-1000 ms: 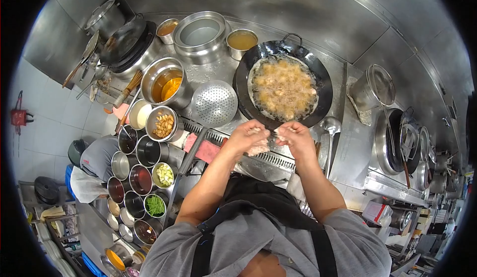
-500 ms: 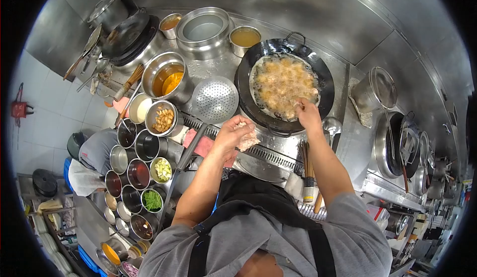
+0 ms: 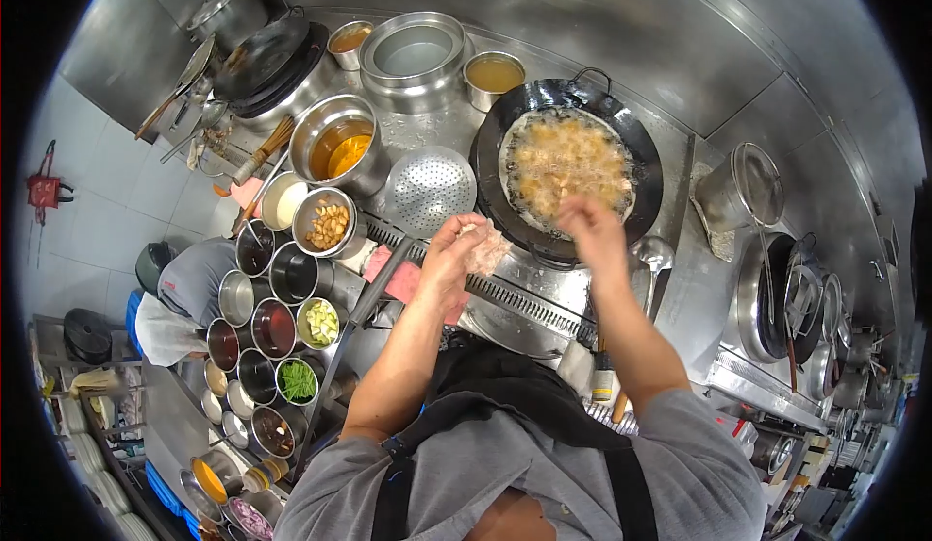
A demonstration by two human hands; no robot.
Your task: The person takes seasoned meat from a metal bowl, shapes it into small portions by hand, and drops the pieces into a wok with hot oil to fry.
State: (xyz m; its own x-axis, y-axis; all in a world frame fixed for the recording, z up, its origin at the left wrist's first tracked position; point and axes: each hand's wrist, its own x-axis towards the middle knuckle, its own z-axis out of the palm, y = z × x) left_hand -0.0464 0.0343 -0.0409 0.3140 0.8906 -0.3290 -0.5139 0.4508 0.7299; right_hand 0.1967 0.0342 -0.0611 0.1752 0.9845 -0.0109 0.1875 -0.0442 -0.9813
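Observation:
My left hand (image 3: 450, 262) is closed around a clump of pale, floury raw meat (image 3: 486, 253), just in front of the perforated strainer (image 3: 431, 192). A large black wok (image 3: 643, 158) holds bubbling oil with golden frying pieces (image 3: 571, 158) in it. Above the wok's near edge is my right hand (image 3: 595, 233). Motion smears its fingers, so whether anything is between them cannot be made out.
Left of the strainer stand a pot of oil (image 3: 377, 158) and a bowl of peeled garlic cloves (image 3: 351, 237). Several ingredient tins, one with chopped greens (image 3: 297, 382), line the left side. A ladle (image 3: 652, 254) rests right of the wok. Another person's grey clothing (image 3: 202, 289) shows far left.
My right hand has drawn back slightly from the frying pieces towards the wok's near edge and is now blurred. My left hand still holds the meat. The whole view has shifted slightly.

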